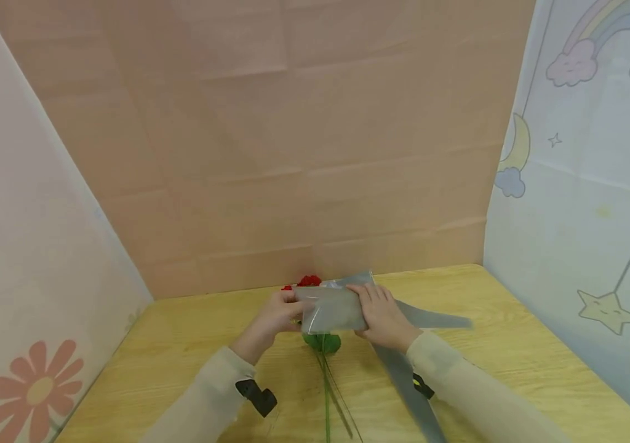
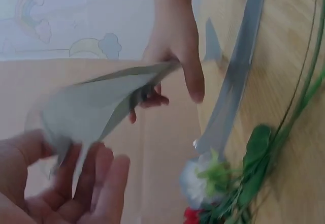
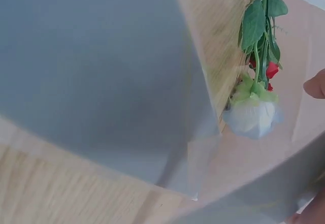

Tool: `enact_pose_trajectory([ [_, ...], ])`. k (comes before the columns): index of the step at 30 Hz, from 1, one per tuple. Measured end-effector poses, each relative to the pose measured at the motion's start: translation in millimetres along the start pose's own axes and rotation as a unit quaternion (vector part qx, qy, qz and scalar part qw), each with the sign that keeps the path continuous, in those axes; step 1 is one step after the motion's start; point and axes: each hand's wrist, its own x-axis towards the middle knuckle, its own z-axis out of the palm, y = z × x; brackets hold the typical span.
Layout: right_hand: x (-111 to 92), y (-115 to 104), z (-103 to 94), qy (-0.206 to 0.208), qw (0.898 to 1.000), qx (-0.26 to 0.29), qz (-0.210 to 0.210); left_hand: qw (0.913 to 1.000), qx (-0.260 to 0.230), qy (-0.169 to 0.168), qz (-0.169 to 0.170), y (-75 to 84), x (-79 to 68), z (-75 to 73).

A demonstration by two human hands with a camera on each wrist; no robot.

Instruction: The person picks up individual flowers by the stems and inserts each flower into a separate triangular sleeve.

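My left hand (image 1: pixel 276 317) pinches the left end of a folded grey wrapping sheet (image 1: pixel 334 311), with the thumb and fingers on either side of it in the left wrist view. The right hand (image 1: pixel 384 317) grips the sheet's other end between thumb and fingers. Held up off the table, the sheet partly covers the flowers in the head view. Below lie red flowers (image 1: pixel 309 280), green leaves (image 1: pixel 323 341) and long stems (image 1: pixel 326 394). A white flower (image 2: pixel 200 183) shows beside the leaves in both wrist views.
More grey wrapping material (image 1: pixel 411 387) lies on the wooden table (image 1: pixel 182 363) under and beside the right forearm. A brown backdrop (image 1: pixel 293 154) stands behind, and printed panels rise at left and right. Each wrist carries a black band (image 1: pixel 256 397).
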Motion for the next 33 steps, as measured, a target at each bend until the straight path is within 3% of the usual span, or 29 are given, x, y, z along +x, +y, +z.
enact_pose_trajectory([
  [2, -0.4, 0.3, 0.0, 0.0, 1.0, -0.007, -0.003, 0.9964, 0.065, 0.049, 0.022, 0.5, -0.6, -0.4],
  [4, -0.6, 0.0, 0.1, 0.004, 1.0, -0.008, -0.01, 0.993, 0.088, 0.074, 0.025, 0.4, -0.3, -0.9],
  [6, -0.8, -0.7, 0.4, 0.012, 1.0, -0.009, -0.021, 0.994, 0.089, 0.064, 0.011, 0.1, -0.2, -0.5],
  [9, -1.8, -1.7, 1.5, 0.028, 0.999, -0.02, -0.04, 0.9971, 0.073, 0.019, -0.013, -1.8, 0.9, 0.0],
  [10, -2.0, -1.7, 2.2, 0.031, 0.998, -0.027, -0.043, 0.996, 0.088, 0.012, -0.009, -2.6, 1.2, -0.1],
  [14, -1.5, -1.8, 2.5, 0.037, 0.998, -0.028, -0.047, 0.9779, 0.198, 0.045, 0.048, -6.3, 3.7, -3.6],
  [16, -1.0, -1.8, 1.6, 0.031, 0.998, -0.017, -0.044, 0.9715, 0.222, 0.061, 0.055, -8.0, 4.4, -4.9],
  [22, -0.7, -3.8, -2.8, -0.011, 0.998, 0.05, -0.022, 0.9912, 0.123, 0.049, 0.006, -21.3, 6.9, 0.3],
  [28, 0.8, -8.8, -6.3, -0.033, 0.989, 0.144, -0.003, 0.994, 0.092, 0.058, -0.008, -32.1, 7.3, 9.9],
  [33, -1.8, -4.0, -10.6, -0.046, 0.986, 0.16, 0.002, 0.9972, 0.053, 0.048, -0.023, -37.3, 7.5, 10.3],
])
